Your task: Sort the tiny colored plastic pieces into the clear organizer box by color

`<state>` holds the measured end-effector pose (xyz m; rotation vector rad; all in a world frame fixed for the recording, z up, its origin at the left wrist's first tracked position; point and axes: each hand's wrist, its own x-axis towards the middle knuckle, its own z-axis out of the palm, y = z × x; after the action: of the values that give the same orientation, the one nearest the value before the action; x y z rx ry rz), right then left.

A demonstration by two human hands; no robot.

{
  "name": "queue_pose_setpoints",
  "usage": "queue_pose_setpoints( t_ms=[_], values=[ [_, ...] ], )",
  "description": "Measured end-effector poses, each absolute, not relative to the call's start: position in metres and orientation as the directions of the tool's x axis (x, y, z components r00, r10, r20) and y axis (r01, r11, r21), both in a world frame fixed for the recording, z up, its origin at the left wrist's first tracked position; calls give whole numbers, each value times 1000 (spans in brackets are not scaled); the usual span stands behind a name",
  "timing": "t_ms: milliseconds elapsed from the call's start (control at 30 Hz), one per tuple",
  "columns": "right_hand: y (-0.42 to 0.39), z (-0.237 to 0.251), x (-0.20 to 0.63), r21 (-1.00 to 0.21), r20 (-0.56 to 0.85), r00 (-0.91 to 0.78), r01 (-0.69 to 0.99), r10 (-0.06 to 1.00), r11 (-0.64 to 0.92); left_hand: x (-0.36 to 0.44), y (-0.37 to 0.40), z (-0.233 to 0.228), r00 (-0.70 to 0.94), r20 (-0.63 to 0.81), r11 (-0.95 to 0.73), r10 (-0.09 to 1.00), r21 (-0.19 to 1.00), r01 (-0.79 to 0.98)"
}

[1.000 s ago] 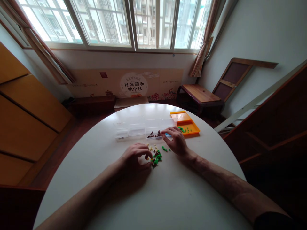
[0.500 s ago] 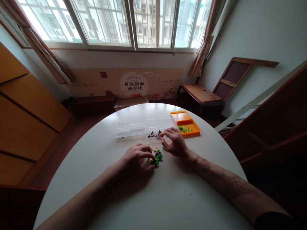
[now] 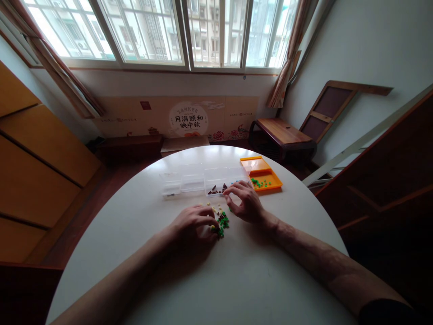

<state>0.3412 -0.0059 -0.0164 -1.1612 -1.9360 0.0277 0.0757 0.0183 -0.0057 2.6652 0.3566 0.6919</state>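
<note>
Left hand half-curled at the bits, right hand narrow at the box – cannot tell what either holds – a nudge could scatter them

On one round white table stand three clear plastic boxes and one orange plastic case, with two bare hands above it.

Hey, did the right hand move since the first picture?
Yes, slightly: the right hand's fingertips shifted toward the person and a bit left, judged against the unmoved orange box.
</note>
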Motion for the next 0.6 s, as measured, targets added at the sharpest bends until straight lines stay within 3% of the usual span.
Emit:
queue_pose_setpoints(
  t_ms=[600],
  values=[
    [-8, -15, 342, -401, 651, -250, 688, 717, 604, 78, 20, -5, 813, 448, -914, 371, 331, 235]
  ],
)
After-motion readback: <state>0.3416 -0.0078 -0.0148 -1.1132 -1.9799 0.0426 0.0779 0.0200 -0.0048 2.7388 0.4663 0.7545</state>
